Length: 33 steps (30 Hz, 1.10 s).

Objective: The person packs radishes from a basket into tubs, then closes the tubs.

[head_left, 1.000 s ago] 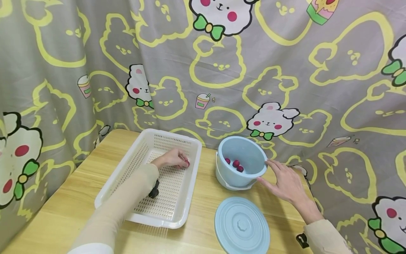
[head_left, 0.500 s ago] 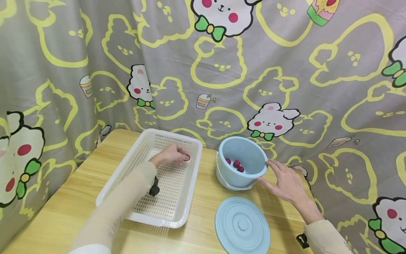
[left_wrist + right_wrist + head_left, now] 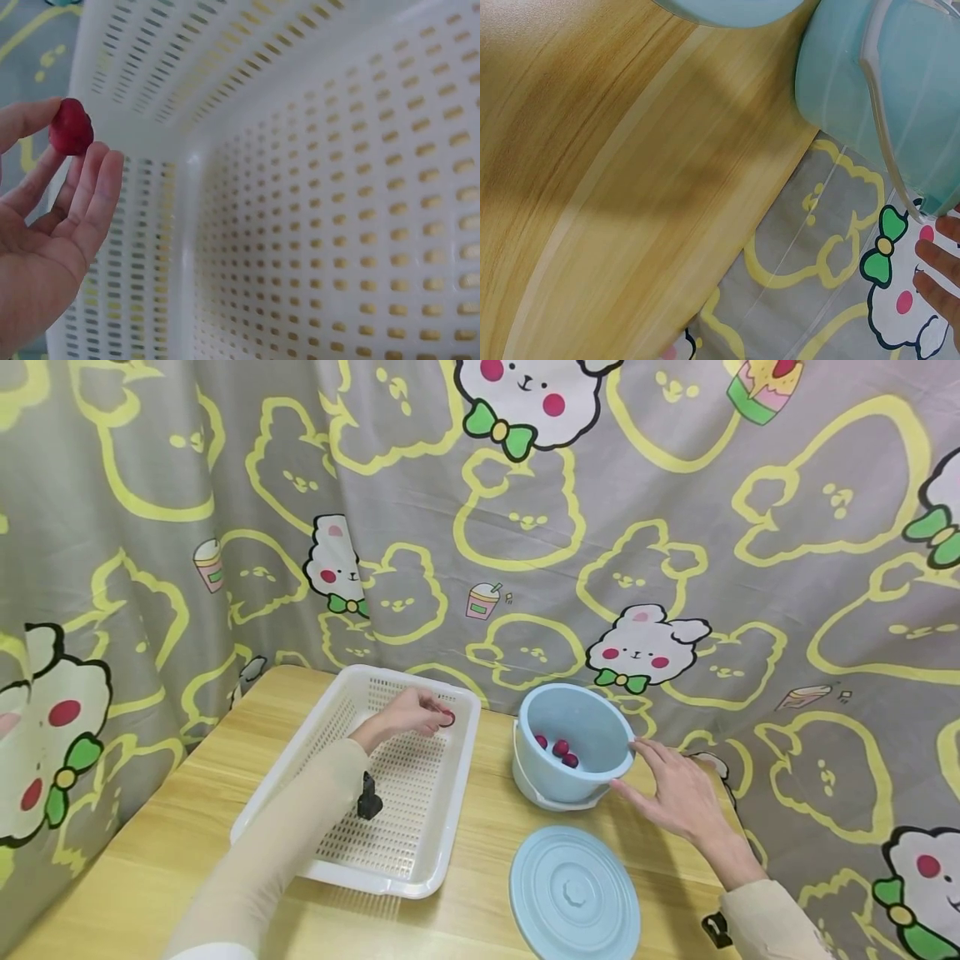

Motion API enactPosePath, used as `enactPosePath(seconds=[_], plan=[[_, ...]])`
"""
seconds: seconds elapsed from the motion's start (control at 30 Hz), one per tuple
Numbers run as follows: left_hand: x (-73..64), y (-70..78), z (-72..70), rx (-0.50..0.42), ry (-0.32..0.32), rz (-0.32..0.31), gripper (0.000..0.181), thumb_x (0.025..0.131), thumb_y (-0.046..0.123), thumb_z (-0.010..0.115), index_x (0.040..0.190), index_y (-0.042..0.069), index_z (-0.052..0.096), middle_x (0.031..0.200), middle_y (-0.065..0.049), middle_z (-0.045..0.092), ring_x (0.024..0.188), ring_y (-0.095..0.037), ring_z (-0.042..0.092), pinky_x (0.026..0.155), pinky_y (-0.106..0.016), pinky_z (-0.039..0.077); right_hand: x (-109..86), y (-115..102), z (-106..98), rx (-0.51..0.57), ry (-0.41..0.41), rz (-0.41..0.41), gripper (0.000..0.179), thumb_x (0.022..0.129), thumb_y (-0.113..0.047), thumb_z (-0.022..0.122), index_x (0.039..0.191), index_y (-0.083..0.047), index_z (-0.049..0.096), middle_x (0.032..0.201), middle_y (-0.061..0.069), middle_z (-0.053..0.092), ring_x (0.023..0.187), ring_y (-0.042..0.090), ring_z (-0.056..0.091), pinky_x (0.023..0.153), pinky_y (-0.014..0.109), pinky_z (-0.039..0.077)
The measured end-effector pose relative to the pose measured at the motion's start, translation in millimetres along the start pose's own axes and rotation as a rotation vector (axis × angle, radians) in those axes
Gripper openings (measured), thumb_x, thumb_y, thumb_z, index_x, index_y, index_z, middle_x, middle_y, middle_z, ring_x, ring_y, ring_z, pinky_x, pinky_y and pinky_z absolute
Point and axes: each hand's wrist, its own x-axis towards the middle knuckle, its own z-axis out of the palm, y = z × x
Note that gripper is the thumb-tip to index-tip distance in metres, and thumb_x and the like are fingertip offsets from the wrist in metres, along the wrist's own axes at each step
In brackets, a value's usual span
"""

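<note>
My left hand (image 3: 405,714) pinches a small dark-red fruit (image 3: 71,127) between thumb and fingertips. It is raised over the far right part of a white slotted plastic basket (image 3: 463,760). On the right, my right hand (image 3: 675,789) touches the rim of a light blue bucket (image 3: 551,781) with spread fingertips and thumb. Inside the bucket lie 3 visible red fruits (image 3: 561,748). Its pale handle (image 3: 877,97) hangs down along the outside, as the right wrist view shows.
In front of the bucket a round light blue lid (image 3: 573,893) lies flat on the wooden table (image 3: 487,827). A black wrist device (image 3: 369,802) shows below my left wrist, over the basket. A patterned curtain (image 3: 420,485) hangs behind the table.
My left hand has lifted with the red fruit, rising from low in the basket toward its far right rim. The right hand stays at the bucket.
</note>
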Motion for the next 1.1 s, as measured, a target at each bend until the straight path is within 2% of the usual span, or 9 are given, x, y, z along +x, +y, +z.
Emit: enactPosePath(seconds=[0.1, 0.23, 0.33, 0.53, 0.8, 0.97, 1.1], plan=[[-1.5, 7.9, 0.1, -0.016, -0.005, 0.020, 0.030, 0.096, 0.022, 0.078, 0.118, 0.002, 0.074, 0.102, -0.008, 0.075, 0.105, -0.042, 0.074, 0.088, -0.039, 0.067, -0.5, 0.6, 1.5, -0.002, 0.006, -0.002, 0.076, 0.087, -0.059, 0.078, 0.140, -0.008, 0.063, 0.141, 0.021, 0.067, 0.123, 0.046, 0.066, 0.096, 0.067, 0.056], [-3.1, 19.4, 3.0, -0.028, -0.011, 0.037, 0.030, 0.095, 0.023, 0.079, 0.118, 0.004, 0.074, 0.104, -0.008, 0.075, 0.096, -0.030, 0.076, 0.090, -0.039, 0.067, -0.8, 1.5, 2.5, -0.002, 0.012, -0.003, 0.075, 0.087, -0.059, 0.078, 0.140, -0.008, 0.064, 0.140, 0.020, 0.067, 0.123, 0.046, 0.066, 0.096, 0.067, 0.056], [-4.1, 26.7, 7.2, -0.034, -0.021, 0.052, 0.028, 0.096, 0.023, 0.079, 0.117, 0.005, 0.074, 0.105, -0.008, 0.076, 0.095, -0.027, 0.076, 0.092, -0.040, 0.067, -1.0, 1.3, 2.9, -0.002, 0.014, -0.005, 0.075, 0.086, -0.059, 0.079, 0.140, -0.008, 0.064, 0.140, 0.020, 0.067, 0.122, 0.045, 0.067, 0.095, 0.066, 0.057], [-7.4, 44.7, 17.7, -0.022, -0.041, 0.085, 0.026, 0.095, 0.023, 0.079, 0.115, 0.007, 0.074, 0.102, -0.006, 0.073, 0.102, -0.036, 0.075, 0.089, -0.037, 0.067, -1.5, 0.8, 2.9, -0.003, 0.025, -0.010, 0.075, 0.086, -0.058, 0.079, 0.139, -0.008, 0.064, 0.140, 0.020, 0.067, 0.122, 0.045, 0.067, 0.094, 0.066, 0.057], [-7.1, 64.6, 32.0, -0.012, -0.061, 0.141, 0.025, 0.094, 0.022, 0.080, 0.112, 0.006, 0.075, 0.100, -0.007, 0.074, 0.086, -0.020, 0.074, 0.083, -0.032, 0.067, -1.0, 0.1, 2.9, -0.006, 0.032, -0.015, 0.075, 0.085, -0.058, 0.080, 0.139, -0.007, 0.064, 0.139, 0.021, 0.068, 0.121, 0.046, 0.067, 0.094, 0.067, 0.057], [-5.0, 75.5, 40.2, -0.012, -0.069, 0.173, 0.024, 0.093, 0.022, 0.081, 0.112, 0.008, 0.076, 0.100, -0.007, 0.074, 0.085, -0.019, 0.074, 0.084, -0.033, 0.068, -0.7, 0.5, 2.7, -0.001, 0.025, -0.007, 0.075, 0.085, -0.058, 0.080, 0.139, -0.008, 0.065, 0.139, 0.020, 0.068, 0.122, 0.045, 0.067, 0.096, 0.066, 0.056], [-3.5, 87.4, 46.3, -0.009, -0.077, 0.195, 0.024, 0.093, 0.022, 0.082, 0.112, 0.009, 0.076, 0.101, -0.008, 0.073, 0.083, -0.016, 0.074, 0.089, -0.041, 0.067, -0.4, 0.1, 1.6, 0.003, 0.022, -0.004, 0.075, 0.085, -0.058, 0.079, 0.138, -0.007, 0.065, 0.139, 0.020, 0.068, 0.122, 0.045, 0.067, 0.096, 0.066, 0.056]])
